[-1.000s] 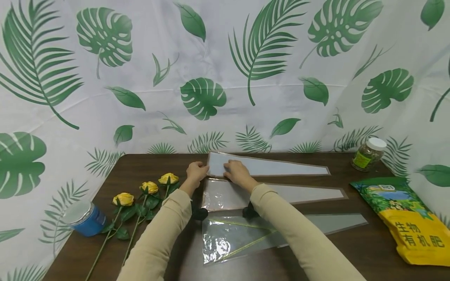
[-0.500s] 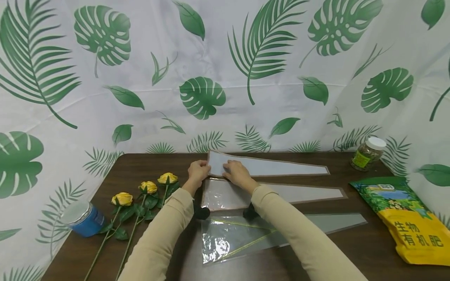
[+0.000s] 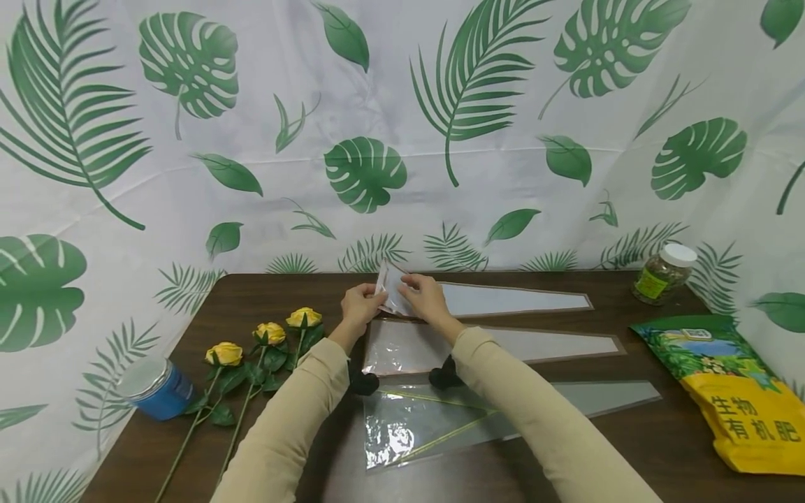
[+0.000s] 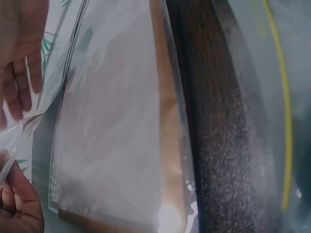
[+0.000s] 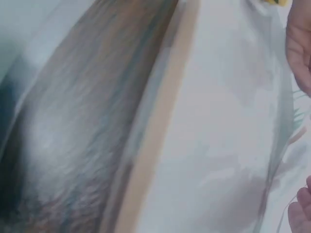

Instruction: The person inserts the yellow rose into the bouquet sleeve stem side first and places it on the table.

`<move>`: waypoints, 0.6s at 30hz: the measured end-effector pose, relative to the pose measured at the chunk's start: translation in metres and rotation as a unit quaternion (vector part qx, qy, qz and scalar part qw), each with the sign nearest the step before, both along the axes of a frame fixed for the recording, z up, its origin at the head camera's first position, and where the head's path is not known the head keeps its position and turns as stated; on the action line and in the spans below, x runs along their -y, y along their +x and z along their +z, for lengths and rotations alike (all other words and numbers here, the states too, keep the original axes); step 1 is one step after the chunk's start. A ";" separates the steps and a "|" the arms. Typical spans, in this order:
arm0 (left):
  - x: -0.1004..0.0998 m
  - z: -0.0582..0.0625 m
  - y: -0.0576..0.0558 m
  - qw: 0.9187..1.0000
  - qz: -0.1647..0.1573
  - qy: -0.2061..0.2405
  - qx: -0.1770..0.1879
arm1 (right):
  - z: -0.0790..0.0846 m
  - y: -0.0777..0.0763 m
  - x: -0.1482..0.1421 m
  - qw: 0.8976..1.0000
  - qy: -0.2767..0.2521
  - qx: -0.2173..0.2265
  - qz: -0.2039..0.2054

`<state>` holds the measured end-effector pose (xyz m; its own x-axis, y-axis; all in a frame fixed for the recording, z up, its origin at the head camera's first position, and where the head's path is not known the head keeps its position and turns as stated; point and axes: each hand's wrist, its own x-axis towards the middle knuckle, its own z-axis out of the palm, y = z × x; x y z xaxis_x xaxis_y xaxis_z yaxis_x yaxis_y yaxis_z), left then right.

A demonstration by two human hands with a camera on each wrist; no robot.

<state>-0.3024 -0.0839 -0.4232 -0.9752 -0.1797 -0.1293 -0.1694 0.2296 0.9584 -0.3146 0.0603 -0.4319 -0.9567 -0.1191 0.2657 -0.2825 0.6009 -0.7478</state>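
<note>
Three tapered flower sleeves lie with their wide ends to the left. My left hand [image 3: 361, 306] pinches the wide edge of the farthest sleeve [image 3: 516, 299], whose raised, creased end [image 3: 391, 286] stands up from the table. On the other side of that raised end is my right hand [image 3: 429, 299], its fingertips at the film. In the left wrist view the right hand's fingers [image 4: 22, 85] hang fairly straight over the film. The white middle sleeve [image 3: 399, 349] lies flat below the hands. Nearest me is a clear sleeve [image 3: 402, 426] with yellow lines, partly covered by the right forearm.
Three yellow roses [image 3: 270, 333] with long stems lie at the left, next to a blue can [image 3: 163, 395]. A jar [image 3: 663, 276] with a white lid stands at the back right. A yellow and green fertilizer bag [image 3: 736, 412] lies at the right of the brown table [image 3: 251, 300].
The wide end of the farthest sleeve has lifted and buckled upward between the hands. The right hand has risen slightly, and the left hand has moved a little to the right.
</note>
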 end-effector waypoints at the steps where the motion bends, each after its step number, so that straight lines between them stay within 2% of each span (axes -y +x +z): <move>1: 0.000 0.001 0.001 1.000 -0.003 0.000 -0.001 | 0.002 0.000 0.001 1.000 -0.014 0.004 -0.001; 7: -0.004 0.004 0.006 1.000 -0.020 0.000 -0.006 | 0.008 0.001 0.006 0.999 -0.029 0.006 -0.011; 13: -0.008 0.010 0.011 0.999 -0.035 -0.016 -0.018 | 0.010 0.003 0.009 0.998 -0.025 -0.023 -0.047; 18: -0.008 0.013 0.013 0.999 -0.027 -0.011 -0.026 | 0.010 0.006 0.009 0.997 -0.019 -0.048 -0.058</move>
<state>-0.2890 -0.0763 -0.4107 -0.9890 -0.1281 -0.0742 -0.1055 0.2585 0.9602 -0.3087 0.0513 -0.4216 -0.9337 0.0029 0.3582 -0.2835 0.6052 -0.7439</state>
